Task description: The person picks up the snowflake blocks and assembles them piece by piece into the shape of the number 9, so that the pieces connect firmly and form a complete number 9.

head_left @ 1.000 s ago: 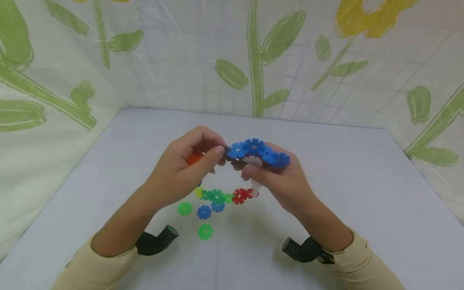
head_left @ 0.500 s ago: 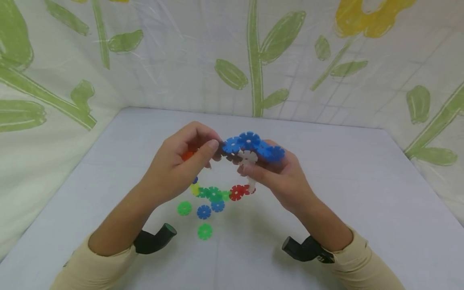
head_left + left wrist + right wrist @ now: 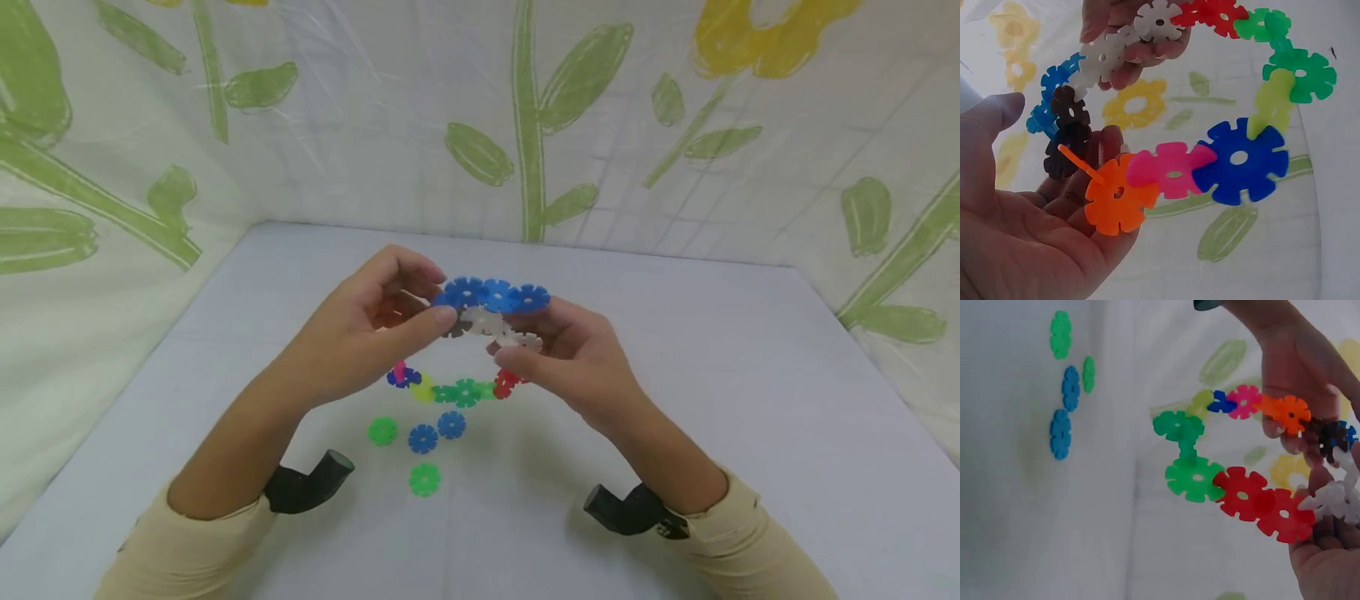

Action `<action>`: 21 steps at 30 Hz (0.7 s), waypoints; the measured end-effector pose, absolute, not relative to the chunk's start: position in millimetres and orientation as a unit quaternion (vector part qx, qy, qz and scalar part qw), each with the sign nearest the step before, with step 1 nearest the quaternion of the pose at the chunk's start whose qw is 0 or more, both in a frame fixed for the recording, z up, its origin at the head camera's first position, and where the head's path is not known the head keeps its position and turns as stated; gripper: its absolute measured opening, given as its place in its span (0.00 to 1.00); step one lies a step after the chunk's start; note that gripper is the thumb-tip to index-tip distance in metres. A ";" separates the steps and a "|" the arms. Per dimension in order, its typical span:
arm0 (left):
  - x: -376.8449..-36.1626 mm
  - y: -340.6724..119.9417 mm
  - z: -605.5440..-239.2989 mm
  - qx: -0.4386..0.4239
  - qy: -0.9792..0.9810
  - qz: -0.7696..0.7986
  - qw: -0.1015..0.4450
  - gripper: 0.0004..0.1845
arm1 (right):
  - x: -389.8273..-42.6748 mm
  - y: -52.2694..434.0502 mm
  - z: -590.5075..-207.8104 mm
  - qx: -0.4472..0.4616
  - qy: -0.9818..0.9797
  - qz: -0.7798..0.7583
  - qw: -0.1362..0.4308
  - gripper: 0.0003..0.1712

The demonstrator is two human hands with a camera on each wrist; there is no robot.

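Both hands hold up a closed loop of flower-shaped interlocking discs (image 3: 1240, 159) above the table. Its discs run through orange, pink, dark blue, yellow, green, red, white and dark brown. A short row of blue discs (image 3: 497, 295) sits along the top, beside the white and brown ones. My left hand (image 3: 337, 333) has its fingers curled behind the brown and orange discs, while the thumb stands apart from them in the left wrist view. My right hand (image 3: 581, 358) grips the white discs (image 3: 1335, 500), thumb in front and fingers behind.
On the white table (image 3: 712, 375) lie loose discs: two blue, one of them this disc (image 3: 423, 438), and two green, such as the nearest disc (image 3: 424, 479). A cloth wall (image 3: 375, 125) with painted flowers rises behind. Black wrist mounts (image 3: 311, 485) stick out from both forearms.
The loop has turned and shifted slightly left in the hands, so the blue row lies more level. My left hand has spread its thumb and fingers wider. The loose discs stay put.
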State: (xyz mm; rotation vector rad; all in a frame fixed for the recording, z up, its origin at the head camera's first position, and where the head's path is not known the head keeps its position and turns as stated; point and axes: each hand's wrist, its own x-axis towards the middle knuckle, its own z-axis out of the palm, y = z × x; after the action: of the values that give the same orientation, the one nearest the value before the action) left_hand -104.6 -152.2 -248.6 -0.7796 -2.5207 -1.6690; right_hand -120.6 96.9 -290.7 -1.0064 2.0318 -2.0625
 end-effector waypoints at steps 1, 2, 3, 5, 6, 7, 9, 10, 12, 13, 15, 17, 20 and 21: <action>-104.4 -151.1 -249.6 -0.249 -0.810 -0.530 0.003 0.19 | -120.7 96.1 -291.8 -0.330 0.664 -0.670 0.041 0.22; -104.3 -149.7 -250.7 -0.253 -0.811 -0.527 -0.002 0.21 | -120.8 95.2 -292.9 -0.333 0.664 -0.668 0.043 0.21; -104.1 -148.2 -252.0 -0.258 -0.811 -0.525 -0.005 0.21 | -120.7 94.1 -293.9 -0.336 0.665 -0.666 0.046 0.20; -103.5 -145.3 -254.3 -0.266 -0.813 -0.518 -0.003 0.23 | -120.9 92.0 -296.7 -0.343 0.662 -0.664 0.053 0.18; -103.1 -143.9 -255.2 -0.269 -0.812 -0.518 -0.001 0.23 | -120.8 90.9 -297.6 -0.345 0.660 -0.665 0.056 0.17; -102.8 -142.6 -256.0 -0.272 -0.812 -0.517 0.002 0.23 | -120.7 90.0 -298.5 -0.347 0.660 -0.664 0.059 0.16; -102.2 -140.4 -257.1 -0.276 -0.812 -0.514 0.009 0.23 | -120.4 88.8 -300.3 -0.349 0.653 -0.669 0.065 0.17; -101.9 -139.4 -257.5 -0.280 -0.812 -0.512 0.014 0.23 | -120.5 88.2 -301.4 -0.349 0.651 -0.671 0.067 0.16; -101.6 -137.6 -258.1 -0.289 -0.811 -0.508 0.026 0.22 | -120.4 86.9 -302.7 -0.350 0.648 -0.673 0.068 0.17; -101.6 -136.9 -258.5 -0.296 -0.810 -0.506 0.034 0.21 | -120.6 86.3 -303.7 -0.351 0.647 -0.673 0.068 0.17; -101.7 -135.9 -258.7 -0.307 -0.808 -0.500 0.055 0.19 | -120.4 84.9 -305.5 -0.350 0.647 -0.674 0.068 0.17; -101.9 -135.9 -258.6 -0.312 -0.807 -0.495 0.075 0.18 | -120.0 83.3 -306.7 -0.347 0.649 -0.673 0.067 0.18; -101.9 -137.1 -257.9 -0.305 -0.810 -0.493 0.091 0.18 | -118.2 81.2 -307.6 -0.340 0.659 -0.668 0.062 0.19; -102.0 -137.7 -257.6 -0.301 -0.809 -0.497 0.090 0.18 | -117.8 80.7 -307.7 -0.338 0.663 -0.666 0.059 0.19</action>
State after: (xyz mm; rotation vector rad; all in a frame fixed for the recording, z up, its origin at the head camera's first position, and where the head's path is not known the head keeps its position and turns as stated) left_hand -102.0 -137.7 -257.6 -0.8950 -2.4068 -1.4767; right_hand -117.8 80.7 -307.7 -1.0232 2.0081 -2.0162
